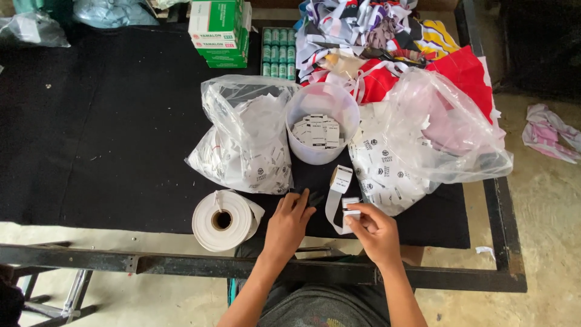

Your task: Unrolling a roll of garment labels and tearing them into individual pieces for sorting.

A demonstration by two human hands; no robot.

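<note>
At the frame's centre I see a black-covered table [109, 133] with two clear bags of labels [248, 139], then a white tub [321, 121], a large white roll [223, 220], my left hand [289, 225] resting open, and my right hand [374, 229] pinching a label strip [336, 200].

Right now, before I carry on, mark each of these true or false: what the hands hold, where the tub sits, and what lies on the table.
1. The right hand pinches a strip of labels. True.
2. The left hand holds the big white roll. False: the roll lies on the table beside that hand, untouched.
3. The clear tub stands between two plastic bags. True.
4. The tub is empty. False: it holds small cut labels.
5. Green boxes sit at the far edge of the table. True.
</note>
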